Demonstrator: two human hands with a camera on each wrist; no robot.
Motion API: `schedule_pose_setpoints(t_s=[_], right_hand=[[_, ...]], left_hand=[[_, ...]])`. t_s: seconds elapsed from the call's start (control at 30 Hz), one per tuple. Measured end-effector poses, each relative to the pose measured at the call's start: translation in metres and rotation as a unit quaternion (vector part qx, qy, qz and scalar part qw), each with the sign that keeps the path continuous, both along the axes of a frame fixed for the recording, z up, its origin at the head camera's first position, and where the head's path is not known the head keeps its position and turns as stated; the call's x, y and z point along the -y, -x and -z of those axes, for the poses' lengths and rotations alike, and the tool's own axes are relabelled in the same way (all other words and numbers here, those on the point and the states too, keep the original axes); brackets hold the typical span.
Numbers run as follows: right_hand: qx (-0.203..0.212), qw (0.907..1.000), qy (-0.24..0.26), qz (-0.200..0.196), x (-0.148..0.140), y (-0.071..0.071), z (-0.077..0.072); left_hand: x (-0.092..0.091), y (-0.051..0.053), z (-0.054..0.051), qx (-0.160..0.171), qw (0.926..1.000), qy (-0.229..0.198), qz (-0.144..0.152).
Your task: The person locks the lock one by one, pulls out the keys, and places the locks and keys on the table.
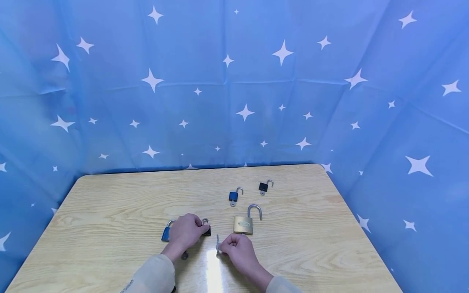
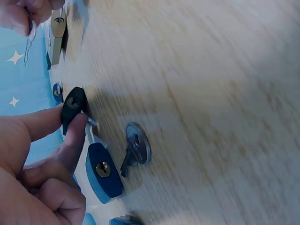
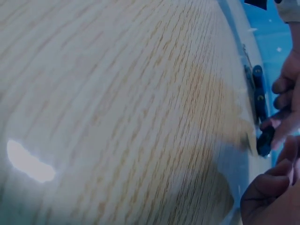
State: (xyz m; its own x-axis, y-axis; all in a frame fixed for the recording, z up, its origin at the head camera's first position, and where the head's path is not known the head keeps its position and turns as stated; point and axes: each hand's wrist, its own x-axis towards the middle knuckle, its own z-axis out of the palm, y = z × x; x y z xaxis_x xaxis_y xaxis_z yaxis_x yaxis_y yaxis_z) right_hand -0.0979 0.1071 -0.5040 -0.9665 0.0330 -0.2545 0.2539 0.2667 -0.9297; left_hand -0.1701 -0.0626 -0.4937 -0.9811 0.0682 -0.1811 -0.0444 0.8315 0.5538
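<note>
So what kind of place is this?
Probably a makeshift demo or recording corner: a starry backdrop hangs behind a wooden table with several padlocks on it.

Pinched black padlock (image 1: 207, 232) (head view) partly hidden behind the left of the hands (image 1: 186, 231)

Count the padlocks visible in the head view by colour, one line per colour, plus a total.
Blue: 2 (far blue padlock, near blue padlock)
Black: 2 (far black padlock, near black padlock)
Brass-coloured: 1 (large brass padlock)
Total: 5 padlocks visible in that view
</note>
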Motion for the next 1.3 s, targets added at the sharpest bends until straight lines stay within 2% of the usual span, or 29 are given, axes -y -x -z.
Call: schedule_pose_setpoints(t_s=[0.2, 0.43, 0.73, 0.87, 0.97, 1.17, 1.3], right_hand=[[-0.004, 0.9999, -0.009, -0.008, 0.001, 0.000, 0.000], [-0.005, 0.9996, -0.024, -0.014, 0.003, -0.001, 0.000], [-0.004, 0.9984, -0.050, -0.025, 0.003, -0.001, -0.001], [-0.017, 0.9965, -0.074, -0.034, 0.003, 0.000, -0.002], [-0.035, 0.9939, -0.094, -0.046, 0.004, 0.001, -0.003], [-0.048, 0.9906, -0.111, -0.063, 0.010, 0.003, -0.006], [-0.046, 0.9881, -0.130, -0.069, 0.015, 0.004, -0.008]], left_hand=[[0.000, -0.003, -0.004, -0.012, 0.9996, 0.024, 0.001], [-0.001, -0.004, -0.003, -0.035, 0.9972, 0.060, 0.028], [-0.002, -0.003, -0.005, -0.033, 0.9956, 0.083, 0.030], [-0.002, -0.002, -0.007, -0.020, 0.9964, 0.079, 0.025], [0.000, -0.002, -0.013, -0.024, 0.9977, 0.062, 0.011], [0.008, 0.000, -0.028, -0.066, 0.9976, 0.021, -0.004], [0.014, 0.002, -0.034, -0.081, 0.9965, 0.016, -0.006]])
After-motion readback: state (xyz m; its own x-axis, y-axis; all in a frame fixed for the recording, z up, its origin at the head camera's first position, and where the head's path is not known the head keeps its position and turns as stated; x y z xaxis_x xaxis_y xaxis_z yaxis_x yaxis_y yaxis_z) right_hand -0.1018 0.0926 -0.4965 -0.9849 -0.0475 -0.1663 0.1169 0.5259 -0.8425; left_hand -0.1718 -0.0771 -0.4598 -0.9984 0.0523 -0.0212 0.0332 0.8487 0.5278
